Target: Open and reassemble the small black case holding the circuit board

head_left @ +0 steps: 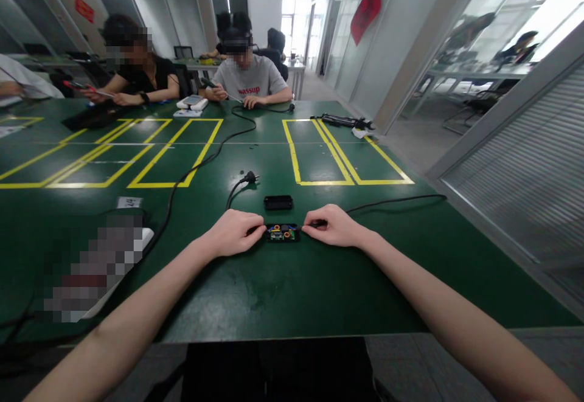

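In front of me lies an opened power adapter (pixel 281 233), a black half-case with a green circuit board, copper coils and blue wires showing. At its left end, my left hand (pixel 236 232) is closed, fingers pinching the black power cord where it meets the case. From behind that hand the cord runs up to a two-pin plug (pixel 250 177). My right hand (pixel 333 225) pinches the black output cable (pixel 396 202) at the adapter's right end; the cable trails off to the right. Just beyond the adapter sits its black cover (pixel 278 202), inside facing up.
Yellow tape (pixel 323 183) marks rectangles on the green table (pixel 292 292). A long black cable (pixel 171 198) crosses on the left, beside a blurred-out device (pixel 98 268). Far right lies a black folded stand (pixel 340 121). Across the table, a person (pixel 249 76) handles tools; others sit nearby.
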### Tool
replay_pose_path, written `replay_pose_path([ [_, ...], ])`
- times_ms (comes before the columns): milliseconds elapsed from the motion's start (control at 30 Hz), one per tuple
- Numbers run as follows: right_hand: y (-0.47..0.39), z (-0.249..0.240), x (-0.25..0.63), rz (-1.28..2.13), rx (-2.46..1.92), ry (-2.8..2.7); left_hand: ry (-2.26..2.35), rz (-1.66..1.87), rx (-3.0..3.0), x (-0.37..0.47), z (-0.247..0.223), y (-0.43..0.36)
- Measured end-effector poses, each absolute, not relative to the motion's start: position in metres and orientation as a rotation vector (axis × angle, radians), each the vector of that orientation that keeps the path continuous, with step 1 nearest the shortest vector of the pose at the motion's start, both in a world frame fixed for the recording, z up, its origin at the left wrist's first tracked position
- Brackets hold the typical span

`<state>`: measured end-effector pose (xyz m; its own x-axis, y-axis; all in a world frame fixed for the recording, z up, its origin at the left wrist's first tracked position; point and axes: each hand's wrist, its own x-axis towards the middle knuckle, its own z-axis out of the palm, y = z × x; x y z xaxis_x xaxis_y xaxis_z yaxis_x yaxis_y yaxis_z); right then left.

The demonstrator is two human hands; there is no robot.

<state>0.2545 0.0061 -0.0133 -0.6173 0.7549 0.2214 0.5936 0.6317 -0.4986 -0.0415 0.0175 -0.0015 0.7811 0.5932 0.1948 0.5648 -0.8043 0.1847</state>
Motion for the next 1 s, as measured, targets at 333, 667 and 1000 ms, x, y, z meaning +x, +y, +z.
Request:
replay_pose_path([
  [333,0.005,-0.021,0.242,0.436,-1.075,-2.411,0.843,0.592,2.736,-0.041,0.001,0.014],
  [667,0.001,-0.019,0.243,0.525,-1.065,-2.414,0.806,0.566,2.617,-0.042,0.000,0.014],
  [1000,0.002,-0.016,0.242,0.548,-1.088,-2.419,0.798,0.526,2.597,-0.039,0.000,0.013],
])
